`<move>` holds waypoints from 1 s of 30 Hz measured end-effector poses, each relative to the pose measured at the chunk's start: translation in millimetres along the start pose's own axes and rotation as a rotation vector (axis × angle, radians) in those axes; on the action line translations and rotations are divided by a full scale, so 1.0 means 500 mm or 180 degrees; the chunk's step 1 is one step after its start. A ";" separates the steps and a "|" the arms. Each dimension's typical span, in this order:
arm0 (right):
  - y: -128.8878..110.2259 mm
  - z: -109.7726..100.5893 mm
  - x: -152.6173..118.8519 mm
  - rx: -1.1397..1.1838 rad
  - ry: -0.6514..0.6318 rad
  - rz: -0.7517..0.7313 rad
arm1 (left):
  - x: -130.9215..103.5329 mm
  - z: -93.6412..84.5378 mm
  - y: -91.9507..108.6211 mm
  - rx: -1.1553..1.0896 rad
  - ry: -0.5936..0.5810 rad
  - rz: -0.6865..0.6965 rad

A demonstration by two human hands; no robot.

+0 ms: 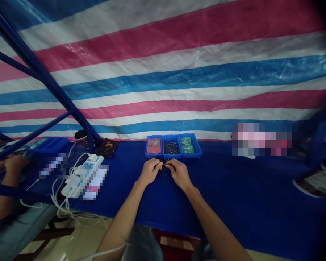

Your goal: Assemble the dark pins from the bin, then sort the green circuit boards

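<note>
My left hand (150, 171) and my right hand (180, 173) meet over the table in front of the bins, fingertips pinched close together. Between them are small dark thin pieces (163, 167); their exact kind is too small to tell. Just beyond my fingers stands the middle blue bin (171, 137), which holds a heap of similar dark, thin pieces (171, 148). On its left, another blue bin contains a pinkish-red flat item (154, 145). Green and white small pieces (186, 144) fill part of the right-hand bin.
A white power strip (81, 175) with tangled cables (60, 206) lies on the blue table (233, 203) at left, beside a dark brown packet (108, 147). Blue metal bars (54, 87) cross the left side. Another person's hand (15, 164) works there. A dark red container (319, 181) stands far right.
</note>
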State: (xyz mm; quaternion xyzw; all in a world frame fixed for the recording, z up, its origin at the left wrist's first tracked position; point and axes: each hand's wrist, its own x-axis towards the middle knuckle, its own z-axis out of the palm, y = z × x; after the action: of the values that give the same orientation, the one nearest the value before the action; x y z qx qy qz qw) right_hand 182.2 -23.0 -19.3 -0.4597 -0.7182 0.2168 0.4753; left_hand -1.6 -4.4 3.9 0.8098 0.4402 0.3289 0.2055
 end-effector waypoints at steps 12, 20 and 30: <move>-0.013 -0.006 -0.001 -0.0017 -0.0056 0.0042 | 0.001 0.005 -0.001 -0.0189 0.0097 0.0108; -0.018 -0.008 0.000 -0.0103 -0.0062 0.0040 | 0.001 0.007 -0.002 -0.0267 0.0194 0.0100; -0.016 -0.006 0.001 -0.0170 -0.0092 0.0042 | 0.000 0.008 -0.006 -0.0323 0.0228 0.0063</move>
State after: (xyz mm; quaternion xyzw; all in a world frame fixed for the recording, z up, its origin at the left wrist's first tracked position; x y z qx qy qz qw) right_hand 181.2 -26.7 -11.7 -0.4737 -0.7275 0.2073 0.4509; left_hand -0.6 -2.9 -0.6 0.7904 0.4220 0.3816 0.2272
